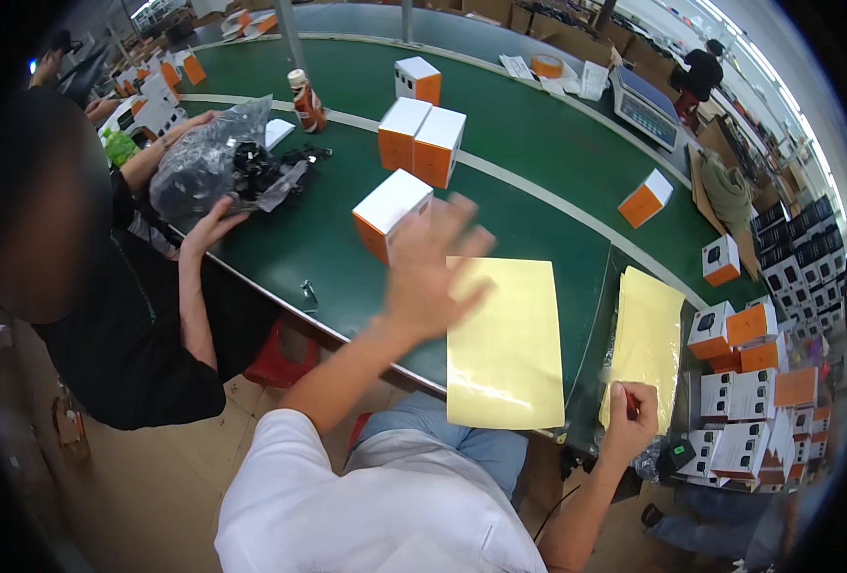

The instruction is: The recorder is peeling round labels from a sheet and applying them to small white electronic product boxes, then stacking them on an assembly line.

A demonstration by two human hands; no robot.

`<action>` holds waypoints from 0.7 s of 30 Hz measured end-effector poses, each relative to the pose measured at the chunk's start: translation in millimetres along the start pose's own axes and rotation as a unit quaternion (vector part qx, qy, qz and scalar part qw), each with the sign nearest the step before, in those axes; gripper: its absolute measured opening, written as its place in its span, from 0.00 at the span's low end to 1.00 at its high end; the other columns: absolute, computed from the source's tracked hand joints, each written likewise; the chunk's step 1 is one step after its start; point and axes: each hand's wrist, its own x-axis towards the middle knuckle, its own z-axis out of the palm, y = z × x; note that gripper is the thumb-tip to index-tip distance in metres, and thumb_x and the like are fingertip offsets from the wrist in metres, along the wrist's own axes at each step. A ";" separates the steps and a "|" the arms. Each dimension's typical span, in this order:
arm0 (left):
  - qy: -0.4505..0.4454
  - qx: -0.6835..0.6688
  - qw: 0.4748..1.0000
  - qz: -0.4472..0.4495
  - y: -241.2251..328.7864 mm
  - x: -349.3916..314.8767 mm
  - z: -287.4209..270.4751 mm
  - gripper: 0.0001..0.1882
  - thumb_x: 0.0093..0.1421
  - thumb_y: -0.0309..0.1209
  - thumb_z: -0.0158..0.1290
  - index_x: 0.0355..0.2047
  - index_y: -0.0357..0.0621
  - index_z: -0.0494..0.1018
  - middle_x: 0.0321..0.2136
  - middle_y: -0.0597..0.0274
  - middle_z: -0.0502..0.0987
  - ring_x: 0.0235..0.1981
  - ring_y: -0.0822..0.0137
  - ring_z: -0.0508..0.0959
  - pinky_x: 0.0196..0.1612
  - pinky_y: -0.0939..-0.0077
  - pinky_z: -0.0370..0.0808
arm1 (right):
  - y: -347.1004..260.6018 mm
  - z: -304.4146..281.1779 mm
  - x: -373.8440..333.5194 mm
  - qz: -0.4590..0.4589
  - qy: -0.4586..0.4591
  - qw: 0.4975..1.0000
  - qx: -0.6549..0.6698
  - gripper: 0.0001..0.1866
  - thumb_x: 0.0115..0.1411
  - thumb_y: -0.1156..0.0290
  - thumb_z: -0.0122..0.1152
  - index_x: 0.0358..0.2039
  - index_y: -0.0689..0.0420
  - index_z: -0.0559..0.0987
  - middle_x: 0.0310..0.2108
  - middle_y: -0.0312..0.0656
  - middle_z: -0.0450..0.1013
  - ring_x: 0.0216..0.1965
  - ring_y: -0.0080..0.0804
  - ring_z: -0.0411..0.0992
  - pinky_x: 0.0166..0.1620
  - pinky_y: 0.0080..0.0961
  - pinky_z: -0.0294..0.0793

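My left hand (428, 277), blurred by motion, reaches over the green table with its fingers spread. It holds nothing that shows. Just behind its fingers stands a white and orange box (392, 208), partly hidden by them; I cannot tell if they touch. A yellow sheet (505, 353) lies to the right of this hand, its lower end reaching over the table edge. My right hand (631, 420) is closed, thumb against fingers, around something small and dark that I cannot make out. It rests at the lower end of a stack of yellow sheets (648, 334) in clear plastic.
More white and orange boxes (422, 138) stand farther back, beside a bottle (307, 101). On the left, a co-worker's hands (215, 224) hold a clear plastic bag (209, 167) with black parts. Stacked boxes (743, 420) crowd the right; a scale (645, 105) sits beyond the belt.
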 end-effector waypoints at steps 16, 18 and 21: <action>-0.001 -0.805 0.331 -0.492 28.7 -49.5 -25.6 0.27 0.74 0.42 0.46 0.69 0.46 0.61 0.62 0.54 0.74 0.61 0.52 0.76 0.59 0.44 0.77 | -76.1 23.5 -22.7 0.011 -0.067 0.994 0.085 0.07 0.52 0.81 0.72 0.30 0.63 0.80 0.30 0.38 0.72 0.32 0.24 0.71 0.37 0.19 0.70; -0.017 -0.812 0.283 -0.510 47.1 -60.2 -19.1 0.26 0.74 0.42 0.47 0.68 0.46 0.62 0.62 0.55 0.73 0.62 0.55 0.75 0.62 0.48 0.76 | -84.4 27.0 -20.7 0.005 -0.108 0.992 0.066 0.07 0.52 0.80 0.73 0.29 0.62 0.81 0.30 0.39 0.74 0.31 0.26 0.72 0.36 0.20 0.71; -0.028 -0.850 0.202 -0.486 61.2 -71.2 -10.9 0.26 0.74 0.42 0.47 0.68 0.46 0.62 0.62 0.56 0.74 0.62 0.55 0.75 0.62 0.49 0.76 | -91.2 32.3 -18.3 -0.027 -0.110 0.993 0.040 0.07 0.51 0.79 0.74 0.30 0.60 0.82 0.30 0.39 0.76 0.31 0.28 0.73 0.35 0.22 0.71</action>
